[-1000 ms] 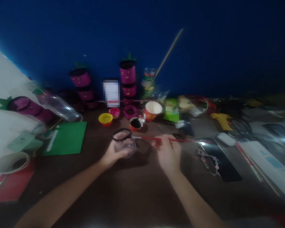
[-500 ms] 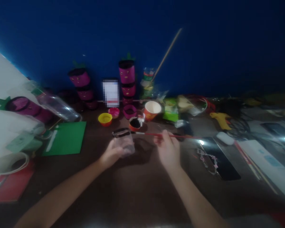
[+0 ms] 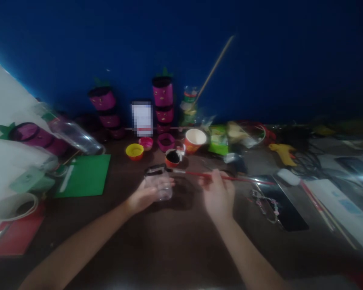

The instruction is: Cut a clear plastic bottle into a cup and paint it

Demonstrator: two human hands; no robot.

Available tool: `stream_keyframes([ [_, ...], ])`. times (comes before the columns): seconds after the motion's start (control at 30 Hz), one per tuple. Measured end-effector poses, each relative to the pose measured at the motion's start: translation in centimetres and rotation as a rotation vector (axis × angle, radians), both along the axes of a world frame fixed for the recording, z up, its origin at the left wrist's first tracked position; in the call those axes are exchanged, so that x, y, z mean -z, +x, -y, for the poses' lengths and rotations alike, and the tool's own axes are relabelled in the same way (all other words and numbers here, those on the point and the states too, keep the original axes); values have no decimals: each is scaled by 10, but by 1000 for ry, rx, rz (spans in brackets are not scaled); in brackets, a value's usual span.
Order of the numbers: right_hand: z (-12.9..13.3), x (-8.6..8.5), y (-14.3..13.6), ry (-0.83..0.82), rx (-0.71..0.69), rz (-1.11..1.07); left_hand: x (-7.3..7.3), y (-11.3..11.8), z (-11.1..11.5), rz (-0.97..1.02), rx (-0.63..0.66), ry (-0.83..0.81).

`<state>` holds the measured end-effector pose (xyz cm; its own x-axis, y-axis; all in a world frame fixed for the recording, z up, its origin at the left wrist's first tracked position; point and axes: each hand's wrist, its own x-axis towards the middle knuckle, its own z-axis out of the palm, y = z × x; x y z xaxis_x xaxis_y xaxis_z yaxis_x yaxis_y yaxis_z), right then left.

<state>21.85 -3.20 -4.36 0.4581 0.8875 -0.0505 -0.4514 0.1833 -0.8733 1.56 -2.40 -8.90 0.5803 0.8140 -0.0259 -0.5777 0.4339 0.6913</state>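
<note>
Clear plastic cup [image 3: 163, 192] clasped in left hand [image 3: 141, 196], red paintbrush [image 3: 194, 174] pinched in right hand [image 3: 218, 195], tip [image 3: 170, 170] at black rim [image 3: 151, 171].

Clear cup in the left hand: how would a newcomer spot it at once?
Below the blue wall lies the brown table. Near its middle, the left hand holds the clear cup. Unlike the yellow cup beyond, it is see-through, with a black rim.

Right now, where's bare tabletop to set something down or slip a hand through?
Widest: the near tabletop between left forearm and right forearm, nearer than the red paintbrush. Smaller: between green sheet, red sheet and left forearm. Crowded: the back row, yellow cup through yellow glue gun, and the right side, with black phone and beaded loop.
</note>
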Motion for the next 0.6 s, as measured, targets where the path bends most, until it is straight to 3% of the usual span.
stream_keyframes([
  [0.6, 1, -1, -4, -11, -51, 76, 1, 1, 1, -3, 49, 15],
])
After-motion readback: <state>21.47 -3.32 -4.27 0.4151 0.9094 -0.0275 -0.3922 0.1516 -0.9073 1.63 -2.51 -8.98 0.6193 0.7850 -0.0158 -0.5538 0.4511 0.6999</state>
